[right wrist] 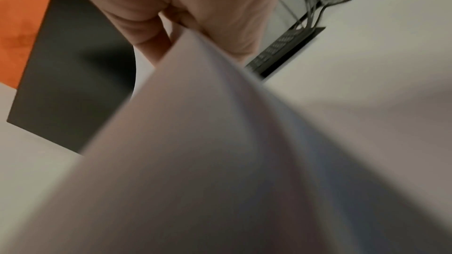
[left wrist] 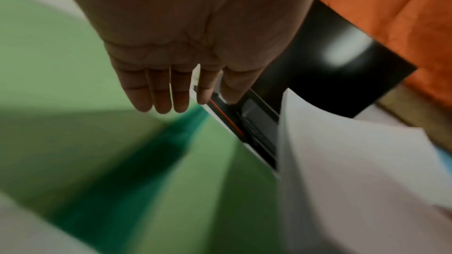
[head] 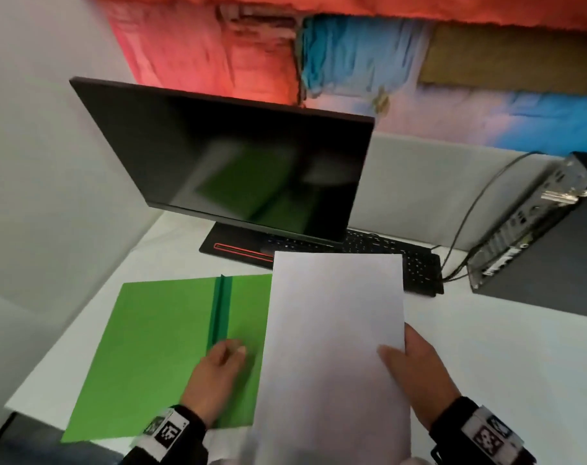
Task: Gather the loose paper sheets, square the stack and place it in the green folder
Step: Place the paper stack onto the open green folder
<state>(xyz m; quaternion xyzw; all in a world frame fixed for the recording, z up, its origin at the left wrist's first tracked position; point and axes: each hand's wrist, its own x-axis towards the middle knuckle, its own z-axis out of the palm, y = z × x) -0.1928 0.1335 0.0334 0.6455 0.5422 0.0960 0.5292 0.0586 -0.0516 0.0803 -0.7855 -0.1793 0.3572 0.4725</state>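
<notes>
The green folder (head: 158, 333) lies spread flat on the white desk, its dark green spine (head: 220, 310) running away from me. My left hand (head: 218, 367) hovers over or rests on the folder near the spine with straight fingers (left wrist: 159, 92), holding nothing. My right hand (head: 416, 370) pinches the white paper stack (head: 335, 347) at its right edge, thumb on top, and holds it lifted over the folder's right half. In the right wrist view the paper stack (right wrist: 220, 142) fills the picture and curves out of my fingers (right wrist: 151, 45).
A black monitor (head: 238, 162) stands behind the folder with a black keyboard (head: 403, 260) under and right of it. A computer case (head: 537, 236) with cables lies at the far right. A white partition wall bounds the left side.
</notes>
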